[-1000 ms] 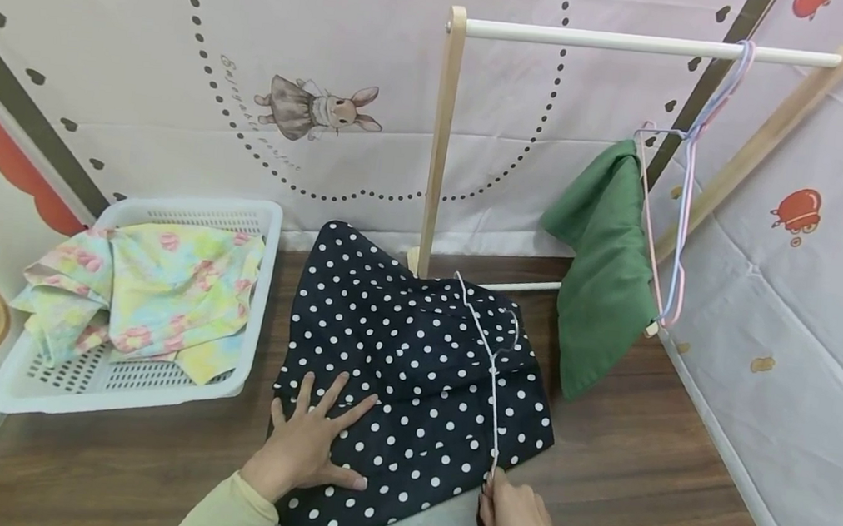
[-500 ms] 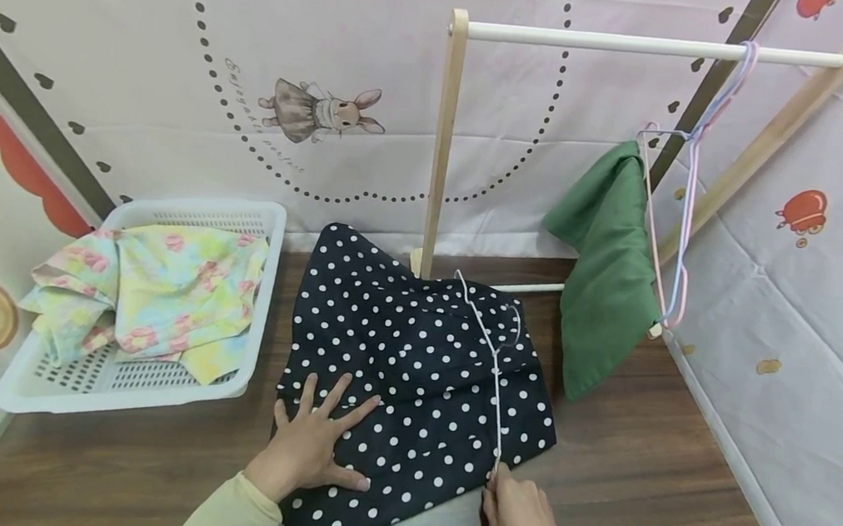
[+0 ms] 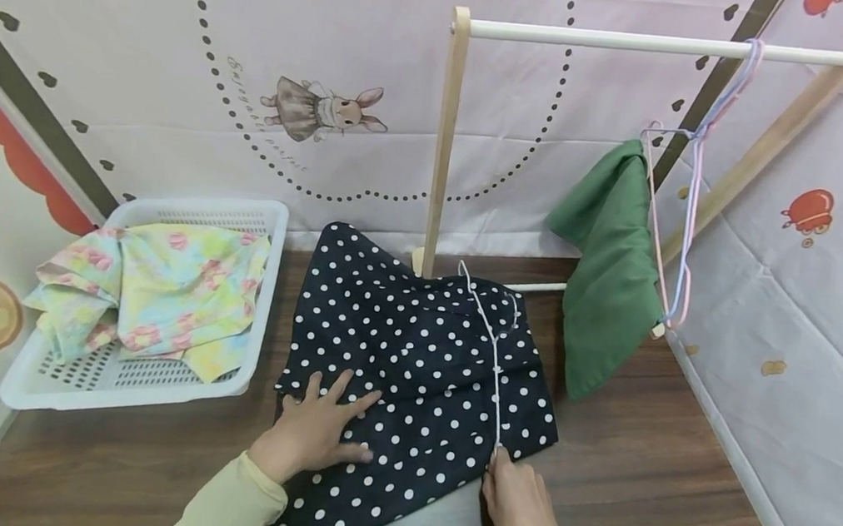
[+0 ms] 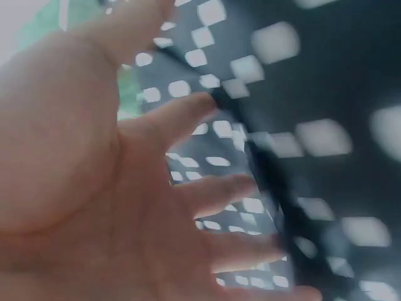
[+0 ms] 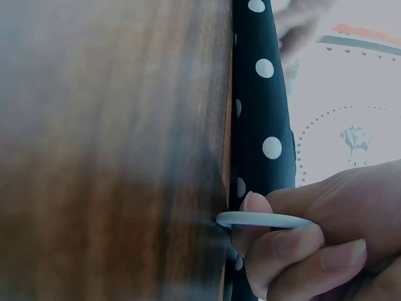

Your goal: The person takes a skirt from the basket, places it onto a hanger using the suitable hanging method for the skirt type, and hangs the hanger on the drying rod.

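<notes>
A dark cloth with white polka dots (image 3: 390, 452) lies spread on the wooden floor, its folds running across it. My left hand (image 3: 310, 435) is over its lower left part with the fingers spread. In the left wrist view the palm (image 4: 75, 144) and outstretched fingers show against the dotted fabric, holding nothing. Along the cloth's right side lies a thin white clothes hanger (image 3: 497, 386), its hook toward the right. The fingers of my right hand (image 3: 524, 502) pinch the near end of the hanger, right at the cloth's edge. The right wrist view shows the hanger's rounded end (image 5: 263, 219) between thumb and fingers.
On the left stands a white plastic basket (image 3: 264, 316) holding a yellow floral cloth (image 3: 185, 292). A wood-and-white clothes rack (image 3: 636, 42) rises behind. A green cloth (image 3: 611, 288) and pink and blue hangers (image 3: 693, 203) hang at its right end, near the printed wall.
The hanger has slid slightly away from me over the cloth, and my right hand has gone with it. My left hand has shifted a little, its thumb farther forward.
</notes>
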`<state>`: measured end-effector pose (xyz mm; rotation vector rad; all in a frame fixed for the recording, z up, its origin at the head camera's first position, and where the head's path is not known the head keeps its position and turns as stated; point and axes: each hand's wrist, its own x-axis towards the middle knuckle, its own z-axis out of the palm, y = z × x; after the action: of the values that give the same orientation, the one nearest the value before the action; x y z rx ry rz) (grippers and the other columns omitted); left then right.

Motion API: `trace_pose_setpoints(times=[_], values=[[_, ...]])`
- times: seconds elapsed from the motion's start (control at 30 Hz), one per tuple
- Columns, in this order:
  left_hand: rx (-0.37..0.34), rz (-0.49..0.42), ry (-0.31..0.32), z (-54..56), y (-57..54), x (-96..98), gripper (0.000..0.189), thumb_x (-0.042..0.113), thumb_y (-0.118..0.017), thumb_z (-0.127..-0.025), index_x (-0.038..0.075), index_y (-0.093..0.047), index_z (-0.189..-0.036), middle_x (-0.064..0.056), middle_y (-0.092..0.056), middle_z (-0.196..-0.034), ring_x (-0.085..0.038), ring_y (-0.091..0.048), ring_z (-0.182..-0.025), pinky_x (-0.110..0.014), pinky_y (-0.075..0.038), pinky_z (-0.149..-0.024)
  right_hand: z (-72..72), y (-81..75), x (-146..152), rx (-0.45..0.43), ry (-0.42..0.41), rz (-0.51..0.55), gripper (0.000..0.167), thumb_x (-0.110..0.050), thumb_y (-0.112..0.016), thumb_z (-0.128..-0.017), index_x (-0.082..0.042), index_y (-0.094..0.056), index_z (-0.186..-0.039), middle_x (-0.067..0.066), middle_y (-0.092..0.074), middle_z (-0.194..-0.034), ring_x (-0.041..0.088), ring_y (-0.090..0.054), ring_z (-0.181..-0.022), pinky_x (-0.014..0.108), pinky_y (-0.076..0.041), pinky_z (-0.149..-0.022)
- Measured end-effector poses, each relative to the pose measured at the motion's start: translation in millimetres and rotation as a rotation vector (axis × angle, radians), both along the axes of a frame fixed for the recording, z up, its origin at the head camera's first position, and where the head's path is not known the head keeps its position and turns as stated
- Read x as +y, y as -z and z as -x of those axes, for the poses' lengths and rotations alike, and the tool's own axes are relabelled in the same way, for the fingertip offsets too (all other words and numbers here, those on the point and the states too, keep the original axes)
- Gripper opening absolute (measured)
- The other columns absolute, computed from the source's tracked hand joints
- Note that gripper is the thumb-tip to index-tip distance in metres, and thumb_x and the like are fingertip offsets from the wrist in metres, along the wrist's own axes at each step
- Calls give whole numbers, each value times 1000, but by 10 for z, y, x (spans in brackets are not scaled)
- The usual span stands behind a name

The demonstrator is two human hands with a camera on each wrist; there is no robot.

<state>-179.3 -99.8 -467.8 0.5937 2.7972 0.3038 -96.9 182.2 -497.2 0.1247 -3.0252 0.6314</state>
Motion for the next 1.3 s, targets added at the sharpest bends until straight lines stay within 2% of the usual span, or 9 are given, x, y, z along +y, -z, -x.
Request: trace_pose_setpoints(times=[0.13, 0.23, 0.37, 0.53, 0.67, 0.83, 1.0, 1.13, 1.3], values=[[209, -27, 24, 190, -153, 290, 54, 48, -62, -92, 19, -56, -137, -20, -46, -142, -47, -46, -123, -65, -44, -88, -20, -23, 3, -18, 11, -1, 23, -3, -66, -87, -12, -47, -76, 0, -49, -53, 21, -55, -47, 35, -38, -39], [319, -34, 52, 359, -183, 608, 50, 43, -59, -95, 16, -56, -137, -18, -51, -138, -38, -53, -117, -54, -48, -90, -38, -33, 10, -4, 17, 5, 22, -4, -66, -87, -12, -48, -77, 2, -51, -53, 22, -56, -47, 35, -38, -38], [293, 16, 115, 544, -101, 986, 51, 41, -55, -97, 19, -49, -143, -17, -43, -144, -38, -48, -120, -50, -47, -93, -69, -36, 36, 3, 22, 13, 24, -3, -67, -86, -12, -47, -76, 2, -51, -53, 21, -56, -47, 33, -38, -38], [247, 103, 147, 657, 91, 1192, 55, 42, -60, -94, 23, -48, -145, -17, -39, -147, -40, -47, -121, -51, -48, -93, -67, -41, 83, -14, 30, 8, 23, -3, -67, -87, -12, -48, -76, 1, -51, -53, 22, -57, -47, 34, -38, -38], [287, 89, 137, 720, 189, 1246, 65, 43, -67, -90, 17, -45, -145, -12, -47, -138, -34, -51, -113, -45, -50, -87, -53, -54, 111, -27, 46, -13, 19, -3, -68, -86, -8, -51, -79, 3, -52, -54, 25, -58, -48, 36, -40, -38], [311, 61, 103, 816, 234, 1291, 75, 43, -67, -90, 12, -34, -150, -9, -52, -131, -30, -54, -106, -40, -51, -82, -55, -51, 100, -50, 50, -42, 12, -4, -66, -88, -4, -54, -84, 6, -54, -54, 25, -58, -47, 37, -40, -36], [327, 41, 95, 870, 272, 1320, 63, 25, -71, -90, 8, -41, -142, -10, -58, -125, -31, -57, -109, -41, -51, -88, -59, -45, 82, -51, 76, -74, 11, -1, -66, -87, -2, -56, -88, 8, -54, -53, 24, -55, -44, 35, -38, -34], [327, 20, 86, 874, 293, 1300, 53, 9, -75, -84, 6, -49, -130, -9, -63, -116, -27, -61, -101, -37, -53, -83, -67, -44, 92, -17, 99, -103, 12, 1, -66, -86, -1, -54, -86, 12, -55, -53, 27, -55, -44, 37, -39, -34], [328, -52, 84, 877, 286, 1231, 48, 2, -73, -82, 7, -53, -126, -9, -62, -115, -25, -61, -98, -35, -55, -79, -77, -62, 131, -1, 138, -112, 10, 1, -63, -88, -1, -53, -90, 15, -55, -54, 31, -55, -45, 42, -40, -36]])
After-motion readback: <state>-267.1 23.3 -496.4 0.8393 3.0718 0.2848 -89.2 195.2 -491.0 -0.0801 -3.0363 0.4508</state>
